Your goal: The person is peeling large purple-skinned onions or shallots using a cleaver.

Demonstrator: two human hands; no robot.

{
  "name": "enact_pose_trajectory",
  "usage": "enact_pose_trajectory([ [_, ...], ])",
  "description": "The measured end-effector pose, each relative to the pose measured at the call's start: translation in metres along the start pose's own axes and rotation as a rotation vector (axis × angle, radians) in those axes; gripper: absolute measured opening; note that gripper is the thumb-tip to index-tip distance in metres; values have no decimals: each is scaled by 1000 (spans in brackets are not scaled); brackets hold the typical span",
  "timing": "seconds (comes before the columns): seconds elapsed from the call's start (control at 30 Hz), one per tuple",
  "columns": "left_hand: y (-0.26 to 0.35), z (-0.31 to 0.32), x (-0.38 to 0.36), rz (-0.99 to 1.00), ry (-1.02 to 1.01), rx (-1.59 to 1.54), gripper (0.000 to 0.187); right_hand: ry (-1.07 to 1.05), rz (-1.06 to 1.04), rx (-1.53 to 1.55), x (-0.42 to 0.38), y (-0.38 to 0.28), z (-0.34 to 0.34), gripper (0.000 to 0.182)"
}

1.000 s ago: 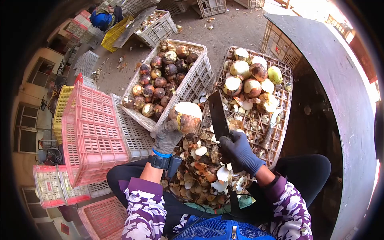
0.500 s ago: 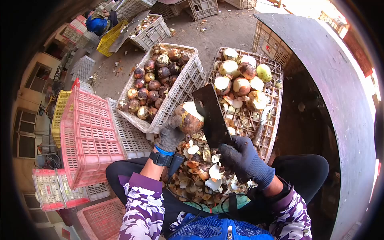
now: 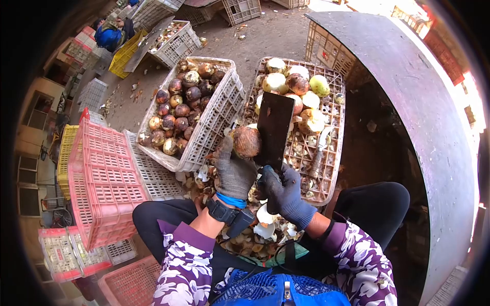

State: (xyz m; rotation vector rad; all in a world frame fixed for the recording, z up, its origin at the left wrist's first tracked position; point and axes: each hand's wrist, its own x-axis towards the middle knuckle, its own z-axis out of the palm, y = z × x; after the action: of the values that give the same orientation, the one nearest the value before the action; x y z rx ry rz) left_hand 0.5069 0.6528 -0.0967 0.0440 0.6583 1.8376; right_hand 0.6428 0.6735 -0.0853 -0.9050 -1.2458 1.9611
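My left hand (image 3: 236, 173), in a grey knit glove, is closed on a round brown-shelled coconut (image 3: 247, 142), gripping it from the left and below. A small pale patch shows at its top. In a dark glove, my right hand (image 3: 286, 191) is wrapped round the handle of a wide cleaver (image 3: 275, 127). Its dark rectangular blade stands nearly upright along the coconut's right side; whether the edge touches is hard to tell. Past the blade, partly pared white and brown coconuts (image 3: 275, 83) lie on an upturned plastic crate (image 3: 326, 168).
Left of the crate, a white crate (image 3: 232, 94) holds many brown coconuts (image 3: 181, 109). Shell chips (image 3: 255, 239) pile up between my knees. Pink crates (image 3: 109, 178) stand on the left, and a grey board (image 3: 388, 56) curves along the right. Another person (image 3: 108, 36) sits at the far left.
The coconut has turned, so its white cut face mostly no longer shows. My right hand and the cleaver have shifted, and the blade stands more upright. The whole view has moved slightly.
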Motion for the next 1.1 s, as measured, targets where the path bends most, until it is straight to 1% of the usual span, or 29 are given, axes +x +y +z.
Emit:
enact_pose_trajectory([
  [0.03, -2, 2, -1, 18, 40, 25, 58, 22, -51, -88, 0, 7, -1, 15],
  [0.07, -3, 3, 0, 4, 15, 16, 58, 28, -88, -91, 1, 19, -2, 14],
  [0.13, -2, 5, 2, -23, -42, -4, 58, 47, -175, -126, 3, 17, -2, 14],
  [0.17, -2, 3, 4, -3, -16, 24, 56, 43, -46, 15, 1, 16, -3, 14],
  [0.27, -3, -13, 22, 40, -22, 56, 54, 38, 115, 125, -6, -1, -11, 16],
  [0.3, 0, -8, 25, 45, 1, 51, 51, 55, 111, 151, -8, -5, -14, 20],
  [0.33, 8, -3, 25, 0, 14, 69, 49, 66, 116, 205, -13, -11, -21, 23],
  [0.4, 19, -15, 43, 40, -21, 153, 39, 183, 152, 326, -19, -28, -32, 22],
  [0.43, 22, -16, 48, 116, -60, 258, 38, 215, 129, 258, -17, -33, -44, 23],
  [0.47, 25, -25, 52, 157, -29, 340, 37, 312, 87, 330, -15, -38, -49, 21],
  [0.53, 28, -31, 63, 232, 18, 506, 35, 412, -4, 339, -9, -42, -71, 19],
  [0.57, 27, -33, 66, 233, 25, 562, 36, 464, -73, 291, -7, -46, -80, 18],
  [0.6, 24, -18, 63, 195, 35, 629, 42, 520, -142, 239, -6, -49, -90, 18],
  [0.63, 24, -18, 71, 227, -15, 820, 49, 527, -117, 331, -8, -52, -100, 19],
  [0.67, 24, -16, 80, 264, -66, 1010, 55, 569, -130, 321, -9, -57, -108, 19],
  [0.7, 14, 28, 69, 295, -66, 1121, 65, 609, -141, 312, -12, -63, -114, 19],
  [0.73, 6, 47, 73, 373, -140, 1238, 69, 648, -150, 306, -15, -70, -119, 19],
  [0.8, -14, 79, 90, 382, -270, 1303, 71, 670, -171, 346, -20, -83, -125, 20],
  [0.83, -25, 105, 94, 376, -307, 1419, 74, 698, -184, 336, -21, -89, -128, 21],
  [0.87, -38, 116, 106, 351, -354, 1476, 81, 726, -198, 326, -23, -93, -132, 22],
  [0.9, -52, 114, 125, 508, -426, 1674, 85, 688, -157, 411, -27, -95, -137, 24],
  [0.93, -65, 120, 138, 675, -499, 1865, 89, 701, -168, 413, -29, -99, -139, 22],
  [0.97, -77, 125, 148, 640, -565, 1965, 90, 713, -178, 415, -31, -103, -139, 21],
  [1.0, -90, 132, 156, 697, -612, 2090, 88, 724, -186, 416, -32, -107, -139, 20],
  [1.07, -114, 147, 164, 665, -673, 2394, 83, 721, -187, 432, -35, -112, -140, 19],
  [1.1, -126, 146, 168, 711, -727, 2558, 77, 730, -180, 431, -36, -115, -140, 19],
])
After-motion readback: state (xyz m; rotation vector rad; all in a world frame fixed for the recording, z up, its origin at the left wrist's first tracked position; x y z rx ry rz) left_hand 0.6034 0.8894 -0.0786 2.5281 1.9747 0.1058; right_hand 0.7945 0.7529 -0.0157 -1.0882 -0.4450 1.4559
